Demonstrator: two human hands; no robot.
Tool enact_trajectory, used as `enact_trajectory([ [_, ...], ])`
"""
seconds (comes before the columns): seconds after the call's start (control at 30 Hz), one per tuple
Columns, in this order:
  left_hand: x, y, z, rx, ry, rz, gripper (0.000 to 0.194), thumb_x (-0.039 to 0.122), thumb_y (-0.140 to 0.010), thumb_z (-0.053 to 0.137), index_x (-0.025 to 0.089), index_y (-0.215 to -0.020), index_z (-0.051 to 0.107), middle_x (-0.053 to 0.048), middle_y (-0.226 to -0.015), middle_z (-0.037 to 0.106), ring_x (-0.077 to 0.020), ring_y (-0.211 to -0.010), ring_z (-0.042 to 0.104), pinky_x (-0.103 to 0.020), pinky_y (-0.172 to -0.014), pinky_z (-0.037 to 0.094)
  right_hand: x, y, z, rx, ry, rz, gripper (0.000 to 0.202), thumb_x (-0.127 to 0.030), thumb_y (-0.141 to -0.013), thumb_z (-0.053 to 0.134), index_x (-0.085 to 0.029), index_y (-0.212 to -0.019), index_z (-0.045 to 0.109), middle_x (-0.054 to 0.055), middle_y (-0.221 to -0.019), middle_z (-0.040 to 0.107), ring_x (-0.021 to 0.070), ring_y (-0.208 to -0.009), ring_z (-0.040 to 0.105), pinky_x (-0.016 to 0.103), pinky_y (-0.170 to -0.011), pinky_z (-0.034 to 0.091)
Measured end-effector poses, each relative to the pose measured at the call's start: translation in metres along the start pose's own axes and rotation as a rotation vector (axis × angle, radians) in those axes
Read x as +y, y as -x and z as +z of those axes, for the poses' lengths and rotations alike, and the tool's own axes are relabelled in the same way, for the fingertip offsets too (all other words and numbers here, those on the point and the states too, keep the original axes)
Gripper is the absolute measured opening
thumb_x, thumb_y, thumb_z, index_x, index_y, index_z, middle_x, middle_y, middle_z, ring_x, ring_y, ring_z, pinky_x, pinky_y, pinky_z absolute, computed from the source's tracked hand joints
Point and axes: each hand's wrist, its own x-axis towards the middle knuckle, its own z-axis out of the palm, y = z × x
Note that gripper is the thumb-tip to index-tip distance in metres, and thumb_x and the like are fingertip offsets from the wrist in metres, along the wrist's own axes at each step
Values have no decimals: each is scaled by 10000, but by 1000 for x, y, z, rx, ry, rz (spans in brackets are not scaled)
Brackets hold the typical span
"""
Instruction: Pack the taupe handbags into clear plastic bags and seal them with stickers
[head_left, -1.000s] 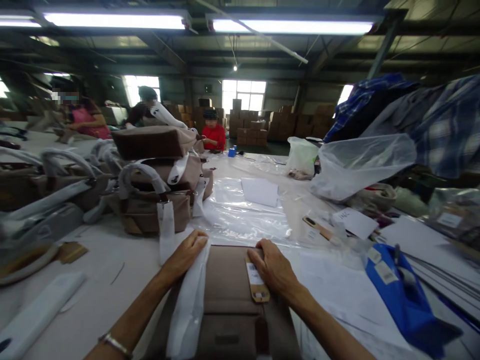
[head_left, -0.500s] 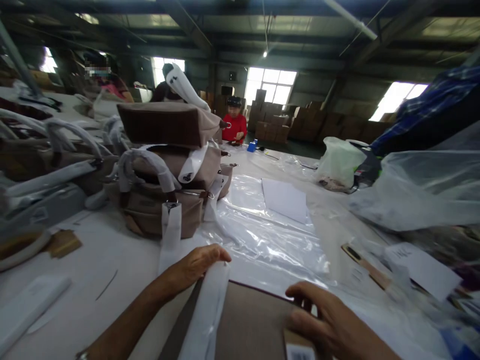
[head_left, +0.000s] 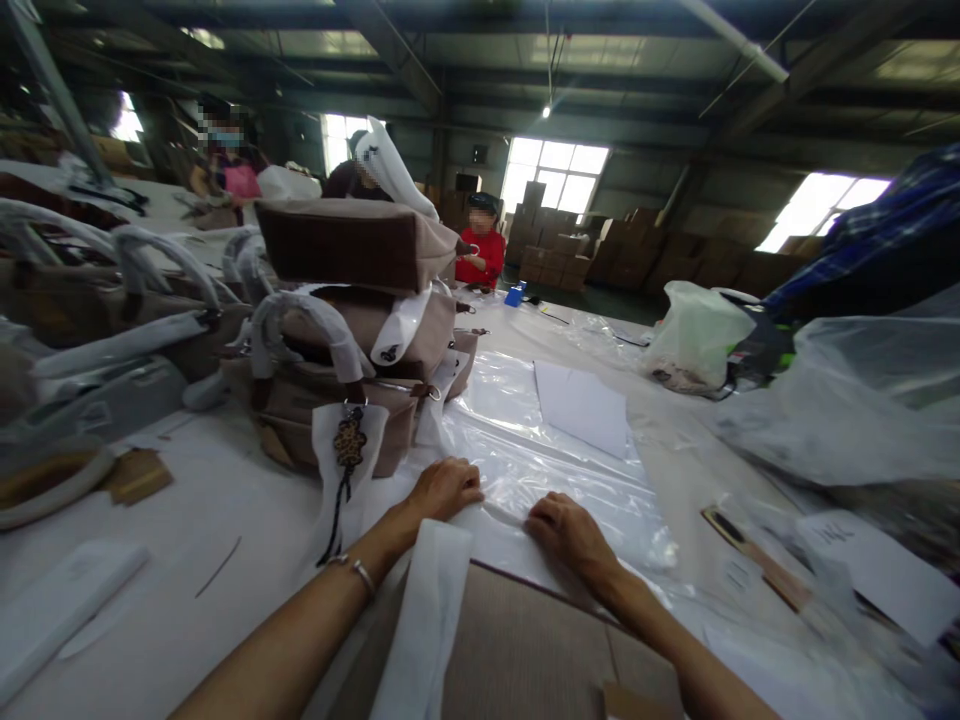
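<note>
My left hand (head_left: 446, 488) has its fingers curled down at the near edge of a stack of clear plastic bags (head_left: 555, 465) lying flat on the table. A short way to its right, my right hand (head_left: 568, 535) is closed in a pinch at the same plastic edge. Close to me, beneath my forearms, is a taupe handbag (head_left: 540, 640), partly cut off by the frame. A white-wrapped strap (head_left: 427, 610) runs over its left side. On the plastic lies a white sheet of paper (head_left: 581, 405).
Stacked taupe handbags (head_left: 337, 330) rise at left, one with a leopard-print flower charm (head_left: 349, 442). A tape roll (head_left: 90, 490) sits far left. At right are a wooden-handled brush (head_left: 757, 560) and a filled plastic bag (head_left: 697, 335). A person in red (head_left: 484, 250) is across the table.
Both hands have left the taupe handbag and reached forward to the clear plastic. The flower charm on the stacked bag now shows. The view has shifted slightly left.
</note>
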Motion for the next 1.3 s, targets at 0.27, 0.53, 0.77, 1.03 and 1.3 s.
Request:
enact_trajectory([
  [0.27,20,-9,-36,128,28,31,167,247,-921,525,212,-847,670,-30,-910,707,-202,-871,651,-281,-774,449,-4,-11,-55,51,-12,-46,324,-391,-949,450,-221,-830,699,28,-822,705,198,-762,641,311,-731,471],
  [0.53,34,-5,-44,223,103,21,95,257,-843,681,204,-863,604,-2,-896,675,-166,-813,624,-251,-725,436,-19,-11,-78,234,44,-173,253,-406,-922,538,-217,-798,654,37,-808,664,193,-754,618,313,-715,468],
  [0.77,33,2,-48,139,138,1,241,365,-949,518,213,-832,664,-19,-842,701,-180,-802,639,-255,-687,416,-21,3,-72,255,97,-194,288,-419,-958,500,-215,-980,702,91,-1000,705,250,-937,638,404,-862,488],
  [1.03,32,-47,-62,317,117,-127,383,386,-1002,386,185,-825,660,-45,-771,677,-192,-767,633,-286,-694,442,-32,4,-28,-107,78,-375,578,-398,-762,786,-215,-1283,615,121,-1247,638,275,-1126,587,404,-976,481],
  [1.3,29,-9,-34,283,-265,441,241,362,-1000,462,182,-1011,621,-91,-1000,657,-231,-992,585,-363,-915,418,3,-4,5,-103,-22,-136,128,-168,-827,619,-212,-905,711,55,-977,648,204,-947,594,310,-856,480],
])
